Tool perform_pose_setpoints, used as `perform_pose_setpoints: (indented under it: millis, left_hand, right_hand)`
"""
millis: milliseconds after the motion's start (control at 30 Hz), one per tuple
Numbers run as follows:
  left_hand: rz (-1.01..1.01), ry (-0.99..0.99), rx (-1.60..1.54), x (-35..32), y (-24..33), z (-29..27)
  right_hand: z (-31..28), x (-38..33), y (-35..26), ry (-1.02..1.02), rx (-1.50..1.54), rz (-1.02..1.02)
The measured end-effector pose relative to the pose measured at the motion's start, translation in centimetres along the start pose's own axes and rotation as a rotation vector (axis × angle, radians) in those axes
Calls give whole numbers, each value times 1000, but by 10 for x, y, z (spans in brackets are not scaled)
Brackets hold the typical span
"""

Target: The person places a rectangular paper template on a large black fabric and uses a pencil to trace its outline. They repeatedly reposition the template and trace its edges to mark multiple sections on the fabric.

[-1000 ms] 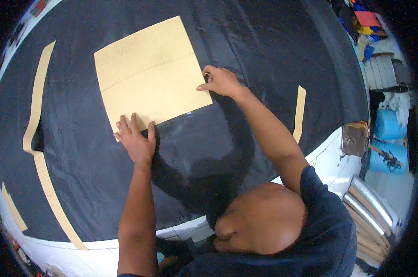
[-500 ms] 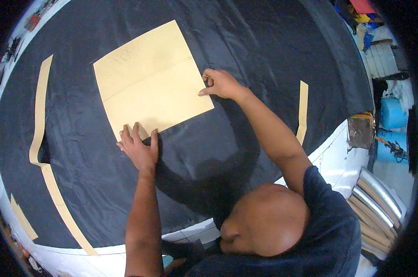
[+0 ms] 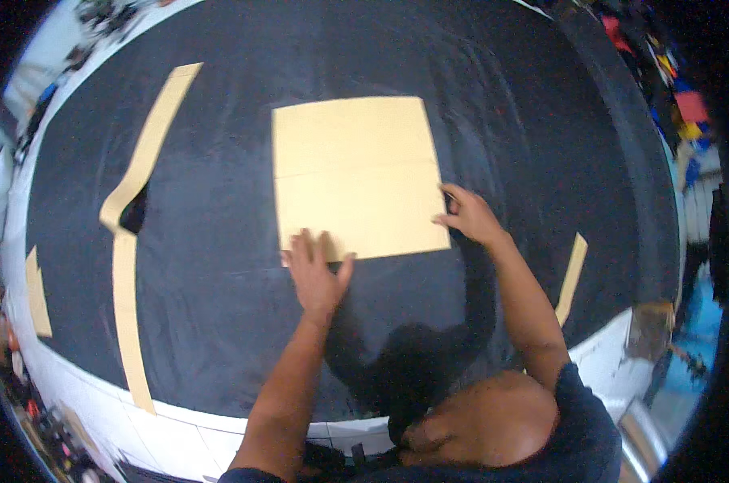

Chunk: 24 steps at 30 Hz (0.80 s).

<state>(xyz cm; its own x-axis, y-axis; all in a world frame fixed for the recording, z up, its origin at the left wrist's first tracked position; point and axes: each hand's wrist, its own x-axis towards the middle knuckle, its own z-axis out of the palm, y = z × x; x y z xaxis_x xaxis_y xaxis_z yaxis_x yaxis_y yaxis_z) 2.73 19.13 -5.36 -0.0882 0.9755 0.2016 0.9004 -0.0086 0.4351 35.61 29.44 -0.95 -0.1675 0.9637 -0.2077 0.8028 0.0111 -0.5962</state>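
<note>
A pale yellow, nearly square sheet with a faint line across its middle lies flat on a wide black sheet of material. My left hand rests on its near left corner, palm down and fingers spread. At the sheet's right edge, close to the near right corner, is my right hand. Its thumb and forefinger touch that edge with a gap between them, while the other fingers curl under and are partly hidden.
A long yellow strip, buckled up at its middle, lies on the left. Shorter yellow strips lie at the far left and at the right. White surface borders the black material. Blue rolls and clutter stand at the right.
The whole view has turned and shifted, so the yellow sheet appears straighter and further right. Both hands keep about the same places on it.
</note>
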Motion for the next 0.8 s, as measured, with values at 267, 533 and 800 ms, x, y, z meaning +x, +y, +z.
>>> perform_pose_setpoints:
  millis: [267,533,800]
  left_hand:
    - [-54,-45,-103,0,0,-3]
    - [-66,-55,-135,-1,3,-8]
    - [-3,-49,-88,-7,10,-11]
  right_hand:
    - [-1,-1,-7,-26,-25,66]
    - [1,2,3,-31,0,80]
    - [9,2,9,-43,-32,91]
